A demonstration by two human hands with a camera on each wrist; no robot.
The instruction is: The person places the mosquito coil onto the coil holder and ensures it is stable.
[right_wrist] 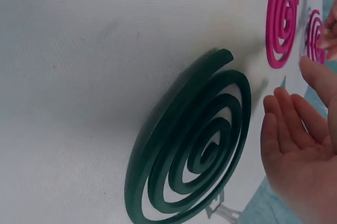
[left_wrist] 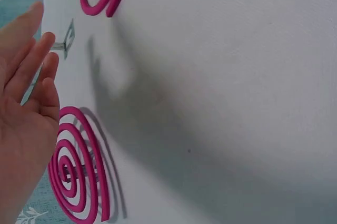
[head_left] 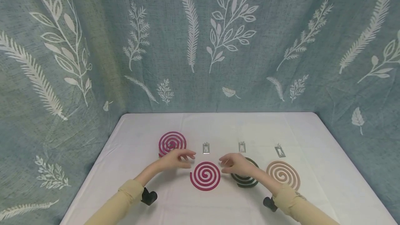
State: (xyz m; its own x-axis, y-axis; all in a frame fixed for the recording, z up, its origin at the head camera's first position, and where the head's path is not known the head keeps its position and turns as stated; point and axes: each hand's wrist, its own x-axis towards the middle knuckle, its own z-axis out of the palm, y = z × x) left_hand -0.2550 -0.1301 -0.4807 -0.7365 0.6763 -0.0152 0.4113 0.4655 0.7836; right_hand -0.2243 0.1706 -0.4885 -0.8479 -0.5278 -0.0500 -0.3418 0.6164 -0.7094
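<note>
A pink mosquito coil [head_left: 205, 176] lies flat on the white table between my two hands. My left hand [head_left: 175, 159] hovers with loosely bent fingers, holding nothing, beside a second pink coil [left_wrist: 79, 168]. That coil stands slightly off the cloth, casting a shadow, with a bit of metal visible at its middle. Above a dark green coil [right_wrist: 202, 150], partly covering it in the head view, hangs my right hand [head_left: 239, 164]; its fingers are relaxed and nothing is in them. Farther right is a tan coil [head_left: 282, 174].
Behind the coils lie three small metal stands: one left of centre [head_left: 206, 148], another right of centre [head_left: 242, 147] and a tilted one [head_left: 280, 150] at the right. A blue-grey leaf-patterned curtain [head_left: 200, 89] encloses the table's back and sides.
</note>
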